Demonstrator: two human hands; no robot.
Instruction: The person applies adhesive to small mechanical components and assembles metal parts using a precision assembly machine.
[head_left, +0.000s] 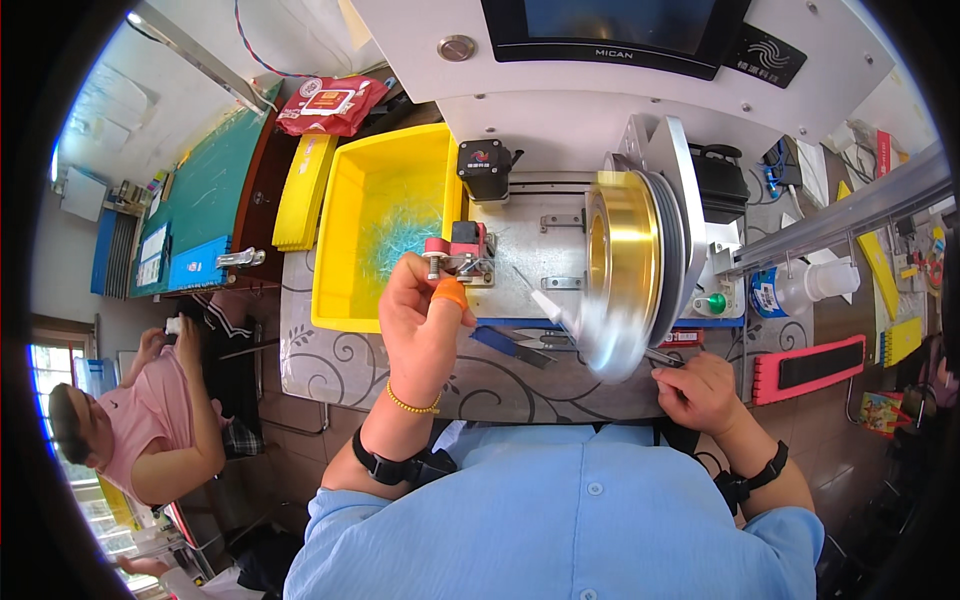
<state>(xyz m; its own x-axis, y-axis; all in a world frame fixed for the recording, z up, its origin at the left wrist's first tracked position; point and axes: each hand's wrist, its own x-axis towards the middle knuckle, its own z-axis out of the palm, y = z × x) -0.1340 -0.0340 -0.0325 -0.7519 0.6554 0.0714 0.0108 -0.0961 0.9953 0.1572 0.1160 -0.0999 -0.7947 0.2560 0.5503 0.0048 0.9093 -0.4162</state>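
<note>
My left hand (425, 310), with an orange finger cot on it, is closed in a pinch at a small red and black feeder mechanism (466, 248) with a spring screw. What its fingertips hold is too small to make out. A shiny gold spool (625, 240), its lower part a pale blur, stands in the middle of the machine. Beside the spool's lower right, my right hand (697, 388) is closed around a slim dark tool (667, 359), whose kind I cannot tell. Thin blue-green strands (410, 238) lie in the yellow bin (345, 235) left of the mechanism.
Behind the spool rises the white machine housing (570, 125) with a screen (610, 22). A blue-handled tool (505, 343) lies at the machine's front edge. To the right are a pink strip holder (808, 368) and a clear bottle (800, 288). Another person (150, 430) sits at far left.
</note>
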